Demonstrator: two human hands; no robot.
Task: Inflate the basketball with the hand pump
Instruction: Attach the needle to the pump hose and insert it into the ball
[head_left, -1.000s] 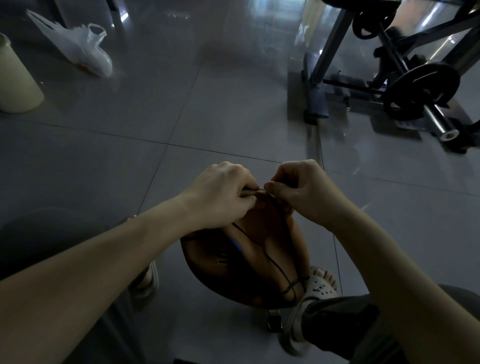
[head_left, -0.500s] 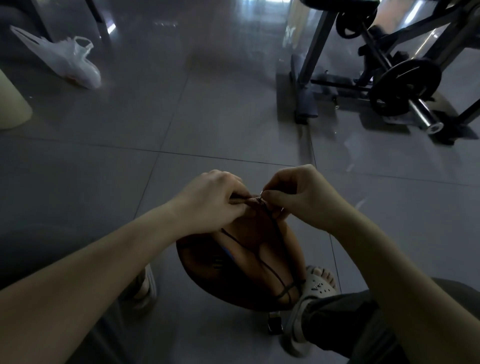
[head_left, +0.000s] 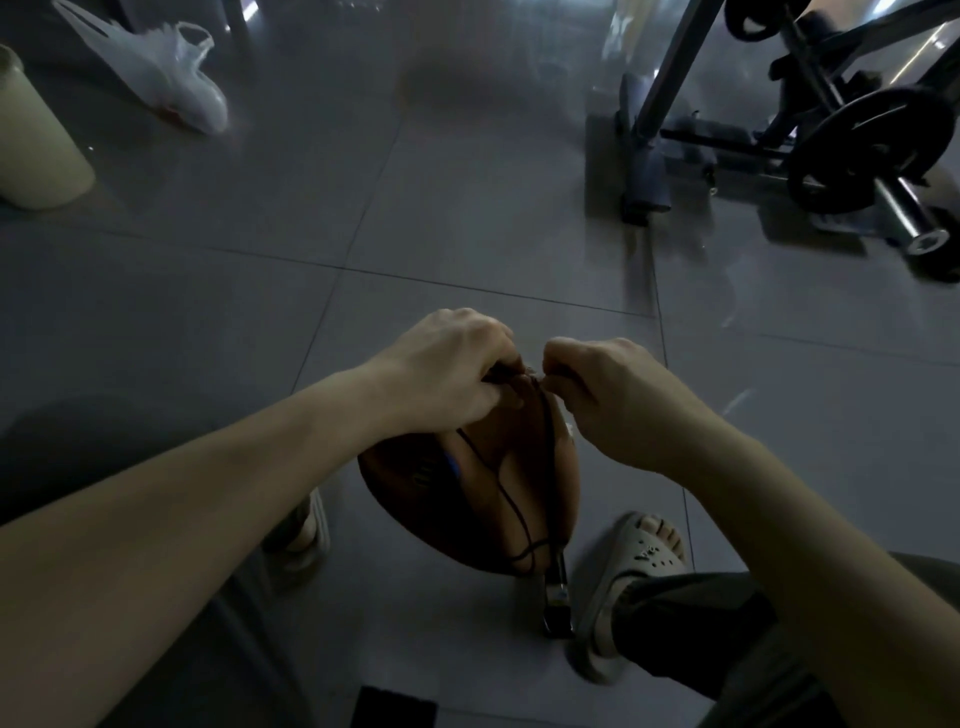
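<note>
A brown, partly flat basketball (head_left: 431, 483) stands on the floor between my feet, its top creased. My left hand (head_left: 447, 369) is shut on the fold at the top of the ball. Right beside it, my right hand (head_left: 608, 395) pinches the end of a thin black pump hose (head_left: 548, 467) against the ball's top. The fingers hide the hose tip and the valve. From there the hose runs down the ball's right side to the small dark hand pump (head_left: 557, 603), which sits on the floor under the ball's lower edge.
My sandalled right foot (head_left: 639, 566) is next to the pump, my left foot (head_left: 306, 530) left of the ball. A weight rack with a barbell plate (head_left: 872, 150) stands at the far right. A white plastic bag (head_left: 166, 83) and a cream container (head_left: 36, 150) lie far left.
Both hands stay at the top of the ball. My right fingertips have drawn slightly away from the left ones. The view has shifted a little.
</note>
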